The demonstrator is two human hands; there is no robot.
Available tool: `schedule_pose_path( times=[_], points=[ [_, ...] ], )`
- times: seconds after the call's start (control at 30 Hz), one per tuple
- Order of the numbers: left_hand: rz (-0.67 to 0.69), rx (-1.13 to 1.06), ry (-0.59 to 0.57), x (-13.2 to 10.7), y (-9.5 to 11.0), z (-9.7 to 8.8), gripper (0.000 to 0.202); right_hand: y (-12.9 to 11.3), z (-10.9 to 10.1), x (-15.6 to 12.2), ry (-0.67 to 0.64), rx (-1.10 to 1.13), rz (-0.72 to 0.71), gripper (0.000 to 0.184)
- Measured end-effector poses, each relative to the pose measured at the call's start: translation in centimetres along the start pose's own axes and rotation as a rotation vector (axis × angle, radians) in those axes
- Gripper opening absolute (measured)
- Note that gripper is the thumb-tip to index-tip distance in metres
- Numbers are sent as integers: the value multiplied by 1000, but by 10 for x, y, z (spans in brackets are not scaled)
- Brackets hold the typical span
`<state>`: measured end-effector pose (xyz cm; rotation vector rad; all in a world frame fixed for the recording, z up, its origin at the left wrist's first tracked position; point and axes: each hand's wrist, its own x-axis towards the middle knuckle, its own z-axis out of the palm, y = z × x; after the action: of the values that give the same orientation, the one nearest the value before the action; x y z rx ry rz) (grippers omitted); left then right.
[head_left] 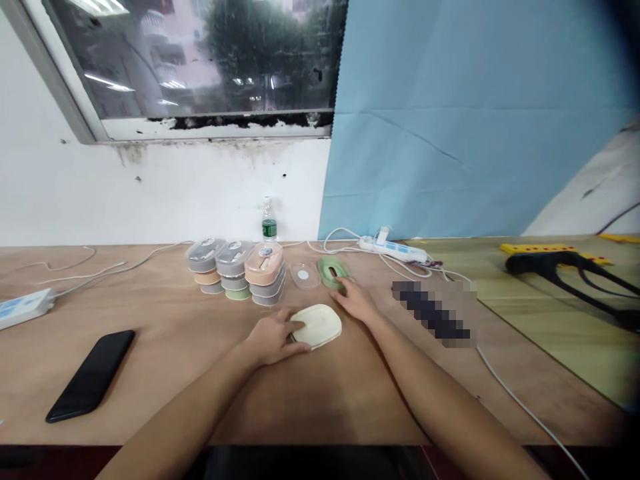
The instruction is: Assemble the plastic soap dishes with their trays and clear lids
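My left hand (274, 339) rests on the wooden table (175, 373) with its fingers curled against the left edge of a cream oval container (319, 325). My right hand (356, 299) reaches forward, fingers touching a green oval piece (333, 271). A clear lid (305, 275) with a white disc lies just left of the green piece. Behind my left hand stand three stacks of small lidded containers (239, 269) in grey, peach and green.
A black phone (91, 374) lies at the left. White power strips sit at the far left (23, 306) and the back right (395, 250), with cables trailing. A small bottle (269, 221) stands by the wall. A black frame (565, 270) lies at the right.
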<state>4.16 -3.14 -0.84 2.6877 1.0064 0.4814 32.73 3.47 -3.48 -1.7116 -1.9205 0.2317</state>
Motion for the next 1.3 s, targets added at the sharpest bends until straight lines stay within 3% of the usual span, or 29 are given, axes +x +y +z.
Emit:
schedule_pose_path(
  times=[0.13,0.2,0.3,0.4,0.57,0.63,0.77,0.97,1.1,1.3],
  points=[
    [-132,23,26,1,-7,2,56,1,0,2,26,-19,118,64],
    [-193,30,35,1,-13,2,61,2,-2,3,66,-38,171,62],
    [-210,33,42,0,-18,2,63,3,-6,4,193,2,245,50],
    [-174,13,25,-1,-21,0,62,-3,-11,2,366,92,273,54],
    [-209,-73,-19,-3,-23,-6,87,-23,-16,-9,430,363,96,74],
    [-220,-101,-24,-4,-23,-9,92,-33,-15,-16,417,492,-18,70],
    [-173,-173,-18,-7,-25,-11,96,-53,-16,-34,472,577,-142,45],
    [-112,-170,129,-10,-26,-10,102,-76,-14,-42,150,529,-103,35],
    [-95,-140,131,-10,-19,-14,98,-73,-10,-33,61,498,-9,39],
    [-110,-144,91,-10,-23,-21,90,-61,-14,-28,-202,545,113,46]
  ],
)
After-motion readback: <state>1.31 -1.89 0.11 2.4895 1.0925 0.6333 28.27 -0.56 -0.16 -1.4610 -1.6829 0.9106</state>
